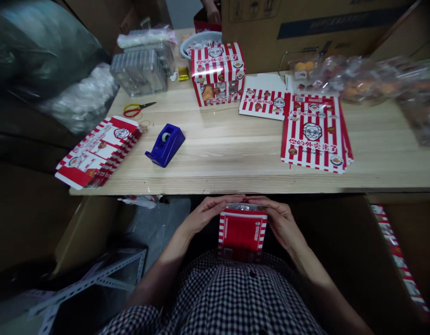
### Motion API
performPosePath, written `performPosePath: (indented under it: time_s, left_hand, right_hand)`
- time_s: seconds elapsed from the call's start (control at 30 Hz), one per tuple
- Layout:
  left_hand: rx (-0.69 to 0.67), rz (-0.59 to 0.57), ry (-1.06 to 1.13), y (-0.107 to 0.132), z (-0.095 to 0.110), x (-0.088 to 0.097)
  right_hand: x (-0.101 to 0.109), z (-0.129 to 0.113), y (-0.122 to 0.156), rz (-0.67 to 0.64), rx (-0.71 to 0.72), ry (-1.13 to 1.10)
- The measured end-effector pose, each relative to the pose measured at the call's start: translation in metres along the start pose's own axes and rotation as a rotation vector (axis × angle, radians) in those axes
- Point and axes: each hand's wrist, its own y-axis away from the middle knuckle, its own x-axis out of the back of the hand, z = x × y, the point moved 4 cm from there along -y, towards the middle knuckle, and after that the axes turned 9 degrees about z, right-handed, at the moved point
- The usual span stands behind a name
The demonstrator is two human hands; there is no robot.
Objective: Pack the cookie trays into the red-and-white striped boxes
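Note:
A red box with white striped edges [243,230] is held upright near my lap, just below the table's front edge. My left hand [208,211] closes on its upper left side, fingers reaching over the far edge. On the upper right, my right hand [275,216] grips it the same way, and the fingertips of both hands nearly meet. Clear plastic shows along the box's top. Beyond on the table stands a folded-up striped box [217,74] with small items behind its window. A blue tape dispenser [166,144] sits nearer, left of centre.
Flat printed cartons [101,151] lie stacked at the left edge, below red-and-yellow scissors [134,110]. More striped sheets [312,135] lie at the right, near bagged items [368,86]. Clear plastic cases [140,72] stand at the back left. Another person's hand [212,11] shows beyond the table.

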Motion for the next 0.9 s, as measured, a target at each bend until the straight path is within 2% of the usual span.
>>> performPosePath:
  time_s: [0.07,0.2,0.3,0.5,0.7,0.8,0.9]
  left_hand:
    - [-0.016,-0.022,-0.055,0.0,0.005,0.004]
    - [-0.045,-0.016,-0.195,-0.001,0.012,0.01]
    - [-0.036,-0.032,-0.263,-0.001,0.015,0.012]
    - [-0.044,-0.071,-0.311,-0.007,0.02,0.012]
    - [-0.071,-0.077,-0.364,-0.014,0.022,0.014]
    - [-0.081,-0.094,-0.423,-0.016,0.022,0.014]
    - [-0.136,-0.054,-0.486,-0.017,0.023,0.013]
  right_hand:
    - [-0.001,-0.002,0.001,-0.07,0.032,0.046]
    - [-0.002,-0.005,0.004,-0.207,-0.001,0.022]
    - [-0.002,-0.01,0.004,-0.266,0.009,0.035]
    - [0.001,-0.023,-0.009,-0.28,0.041,0.273]
    - [-0.001,-0.02,-0.016,-0.328,-0.098,0.267]
    - [-0.002,-0.018,-0.017,-0.331,-0.088,0.273]
    - [-0.004,-0.019,-0.016,-0.323,-0.016,0.311]
